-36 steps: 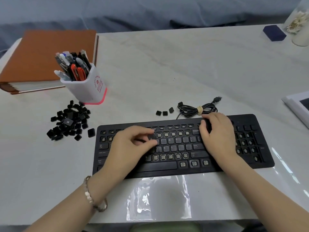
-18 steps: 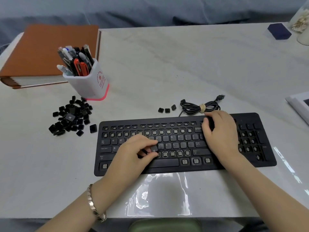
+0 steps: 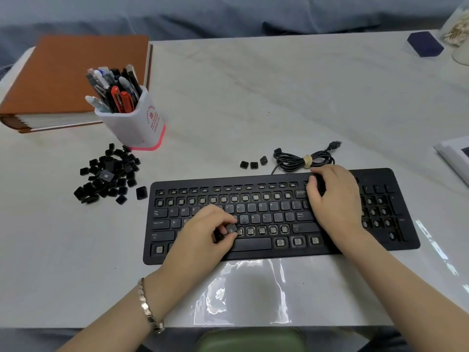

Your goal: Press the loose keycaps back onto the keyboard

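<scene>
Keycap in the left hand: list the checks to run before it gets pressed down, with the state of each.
1. Keycap gripped: pinched in the fingers of the left hand. Ok.
2. Keycap over an empty spot: it sits at the left end of the bare switches in the bottom letter row, but the spot beneath is hidden. Cannot tell.
3. Legend matches the spot: print too blurred. Cannot tell.
4. Keyboard steadied: the right hand rests on its right part. Ok.
5. Keyboard flat on the table. Ok.
6. Cable off the keys: bundled behind the keyboard. Ok.
</scene>
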`<state>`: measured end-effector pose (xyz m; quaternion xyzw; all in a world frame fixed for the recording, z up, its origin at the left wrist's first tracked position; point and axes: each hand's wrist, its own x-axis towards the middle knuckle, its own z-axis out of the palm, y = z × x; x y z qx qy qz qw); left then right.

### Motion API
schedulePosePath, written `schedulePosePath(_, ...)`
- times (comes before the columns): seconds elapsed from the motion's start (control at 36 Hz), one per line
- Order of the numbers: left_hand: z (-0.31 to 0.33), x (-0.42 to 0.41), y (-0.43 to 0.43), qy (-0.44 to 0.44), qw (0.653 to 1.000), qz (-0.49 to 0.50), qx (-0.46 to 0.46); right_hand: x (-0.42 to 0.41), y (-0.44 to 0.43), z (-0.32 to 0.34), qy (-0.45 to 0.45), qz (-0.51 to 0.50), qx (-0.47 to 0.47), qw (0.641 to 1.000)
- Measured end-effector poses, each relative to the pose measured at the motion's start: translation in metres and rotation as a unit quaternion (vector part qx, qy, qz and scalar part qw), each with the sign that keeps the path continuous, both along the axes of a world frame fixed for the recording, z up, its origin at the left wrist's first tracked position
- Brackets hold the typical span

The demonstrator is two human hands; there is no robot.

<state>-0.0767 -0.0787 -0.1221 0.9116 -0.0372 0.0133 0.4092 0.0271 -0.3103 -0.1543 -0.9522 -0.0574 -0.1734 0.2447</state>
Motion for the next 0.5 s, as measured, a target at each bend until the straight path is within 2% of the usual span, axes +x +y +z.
schedulePosePath(0.22, 0.0015, 0.0017, 0.002, 0.005, 0.999, -0.043, -0.01, 0.0003, 0.0006, 0.0001, 0.001, 0.001, 0.001, 1.0)
schedulePosePath(0.5, 0.0065, 0.0036, -0.0057, -0.011, 0.997, -0.011, -0.071, -0.0001, 0.0005, -0.0005, 0.008, -0.003, 0.002, 1.0)
